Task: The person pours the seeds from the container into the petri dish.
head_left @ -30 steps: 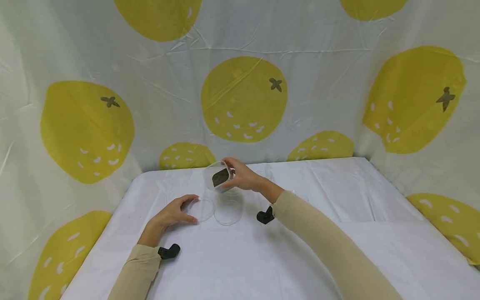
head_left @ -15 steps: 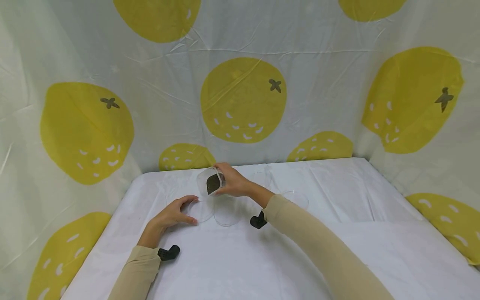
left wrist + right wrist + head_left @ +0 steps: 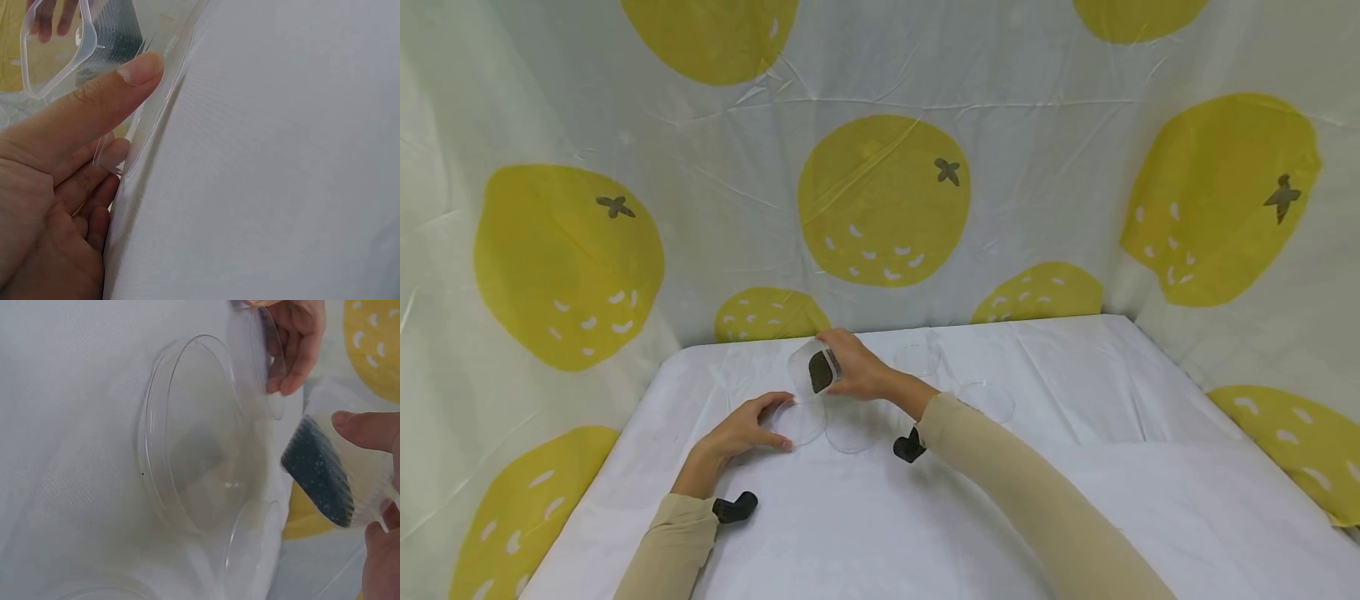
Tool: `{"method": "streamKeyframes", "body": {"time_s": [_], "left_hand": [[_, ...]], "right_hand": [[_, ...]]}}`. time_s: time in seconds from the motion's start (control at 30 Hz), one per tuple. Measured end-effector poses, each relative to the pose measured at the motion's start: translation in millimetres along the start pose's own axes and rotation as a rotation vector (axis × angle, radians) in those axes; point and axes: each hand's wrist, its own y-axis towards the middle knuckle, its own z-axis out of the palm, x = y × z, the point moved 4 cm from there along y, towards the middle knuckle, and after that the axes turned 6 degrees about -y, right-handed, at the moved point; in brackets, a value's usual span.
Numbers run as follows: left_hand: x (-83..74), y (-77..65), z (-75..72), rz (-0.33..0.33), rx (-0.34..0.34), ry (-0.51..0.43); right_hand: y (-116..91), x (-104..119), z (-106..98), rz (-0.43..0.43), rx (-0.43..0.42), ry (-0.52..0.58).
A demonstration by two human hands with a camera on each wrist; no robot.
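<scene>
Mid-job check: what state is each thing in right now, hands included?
Tub: tilted, uncovered, held up.
Dark contents: inside the tub; can't tell if any is falling.
Left dish: on the table, no dark fill seen.
Middle dish: on the table, no dark fill seen.
Back dish: on the table.
Right dish: on the table, partly hidden.
Left hand: gripping the left dish.
Right hand: gripping the tub.

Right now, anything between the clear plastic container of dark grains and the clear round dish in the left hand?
Nothing visible. The right hand holds the container raised and tilted near the dish; the left hand grips the dish from the left, outside the gap.
</scene>
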Motion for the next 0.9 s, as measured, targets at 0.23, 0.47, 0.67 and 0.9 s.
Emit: {"method": "streamKeyframes", "body": {"time_s": [0.23, 0.47, 0.67, 0.9], "left_hand": [[-1.2, 0.0, -0.1, 0.013, -0.002, 0.003], [0.8, -1.1, 0.2, -0.010, -0.011, -0.029], [-0.2, -1.9, 0.0, 0.002, -0.011, -0.019], [0.3, -2.8, 0.0, 0.013, -0.006, -0.034]], "right_hand": [[-1, 7, 6, -0.016, 0.031, -0.067], [-3, 13, 11, -0.044, 0.047, -0.132], [-3, 19, 12, -0.067, 0.068, -0.187], [-1, 19, 16, -0.096, 0.090, -0.251]]}}
